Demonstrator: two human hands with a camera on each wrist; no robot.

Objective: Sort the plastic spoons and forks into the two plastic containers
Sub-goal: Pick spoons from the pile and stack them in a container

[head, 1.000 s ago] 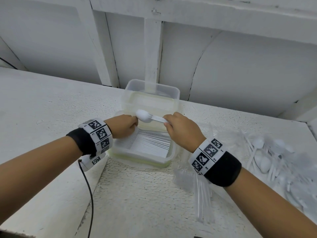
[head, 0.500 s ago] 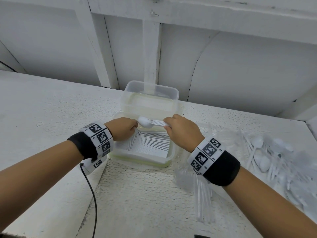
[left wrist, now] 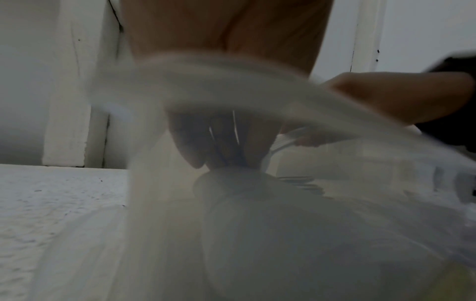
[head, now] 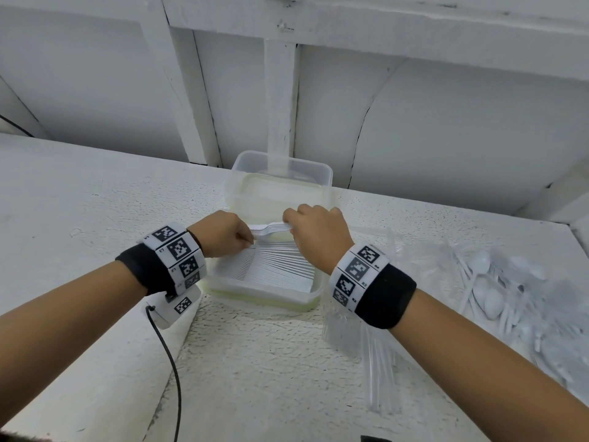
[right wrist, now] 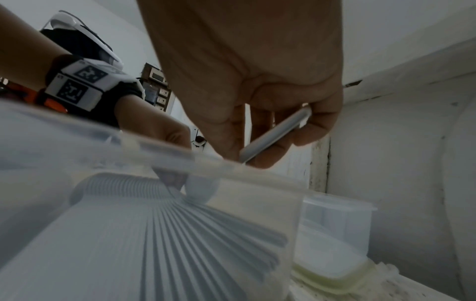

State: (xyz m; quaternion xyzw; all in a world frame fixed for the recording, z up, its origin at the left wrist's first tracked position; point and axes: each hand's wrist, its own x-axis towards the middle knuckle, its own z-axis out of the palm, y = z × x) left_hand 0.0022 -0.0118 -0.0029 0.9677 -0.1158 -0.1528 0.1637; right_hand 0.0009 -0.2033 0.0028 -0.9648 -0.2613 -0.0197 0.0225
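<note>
Two clear plastic containers stand one behind the other: the near container [head: 264, 298] and the far container [head: 280, 159]. The near one holds a fanned row of white spoons [head: 277, 269], also seen in the right wrist view [right wrist: 180, 234]. Just above that row both hands hold a small stack of white spoons [head: 271, 229] level between them. My left hand [head: 247, 239] pinches the bowl end and hides it. My right hand [head: 291, 223] grips the handle ends [right wrist: 278, 134]. The left wrist view is blurred, with the near container's rim [left wrist: 231, 81] across it.
Loose white spoons lie in a pile [head: 487, 282] on clear wrapping at the right. Clear plastic wrappers [head: 379, 346] lie beside the near container under my right forearm. A black cable [head: 172, 362] hangs from my left wrist. A white wall [head: 446, 138] rises right behind the far container.
Both hands have sunk with the spoon stack toward the row in the near container. My left fingers now cover the bowl end that showed before.
</note>
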